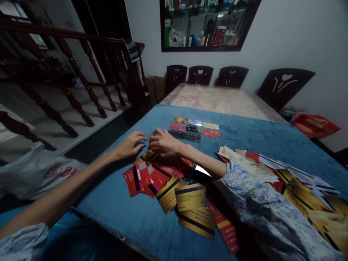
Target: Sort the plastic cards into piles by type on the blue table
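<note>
My left hand (130,145) lies palm down on the blue cloth (130,210), fingers curled lightly, at the far edge of a heap of red and gold cards (174,185). Beside it, almost touching, my right hand (163,144) rests on the heap with its fingers bent over the top cards; whether it grips one is hidden. Beyond the hands, several cards (201,128) lie face up in neat rows on the cloth. More gold, white and red cards (296,181) are spread to the right, under and beside my right sleeve.
The cloth covers the near part of a stone-topped table (217,98) with dark chairs (231,76) along its far side and right. A wooden stair railing (67,72) runs at the left. A white plastic bag (38,170) sits at the lower left, red packaging (315,125) at the right.
</note>
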A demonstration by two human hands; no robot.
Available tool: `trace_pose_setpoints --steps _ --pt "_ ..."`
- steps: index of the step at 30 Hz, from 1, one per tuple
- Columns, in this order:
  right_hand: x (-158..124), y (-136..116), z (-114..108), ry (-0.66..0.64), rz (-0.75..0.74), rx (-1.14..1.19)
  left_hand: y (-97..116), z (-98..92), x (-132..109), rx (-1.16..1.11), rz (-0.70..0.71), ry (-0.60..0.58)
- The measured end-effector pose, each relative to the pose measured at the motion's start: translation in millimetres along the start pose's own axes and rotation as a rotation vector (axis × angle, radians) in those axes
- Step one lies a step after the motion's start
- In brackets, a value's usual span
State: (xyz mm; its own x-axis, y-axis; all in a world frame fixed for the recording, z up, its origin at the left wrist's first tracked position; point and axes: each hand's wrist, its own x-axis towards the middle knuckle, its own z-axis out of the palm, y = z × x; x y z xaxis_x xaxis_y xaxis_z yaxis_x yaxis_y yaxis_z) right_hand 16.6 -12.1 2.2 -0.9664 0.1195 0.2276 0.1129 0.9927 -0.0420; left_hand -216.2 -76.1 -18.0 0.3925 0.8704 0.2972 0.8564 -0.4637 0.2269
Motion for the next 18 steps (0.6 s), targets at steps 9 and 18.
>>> trace_pose_setpoints --steps 9,18 --pt "6 -40 4 -0.112 -0.265 0.08 11 0.8 -1 -0.004 0.016 0.028" --pt "8 -50 8 -0.235 -0.282 0.002 9 3.0 8 -0.029 0.015 0.122"
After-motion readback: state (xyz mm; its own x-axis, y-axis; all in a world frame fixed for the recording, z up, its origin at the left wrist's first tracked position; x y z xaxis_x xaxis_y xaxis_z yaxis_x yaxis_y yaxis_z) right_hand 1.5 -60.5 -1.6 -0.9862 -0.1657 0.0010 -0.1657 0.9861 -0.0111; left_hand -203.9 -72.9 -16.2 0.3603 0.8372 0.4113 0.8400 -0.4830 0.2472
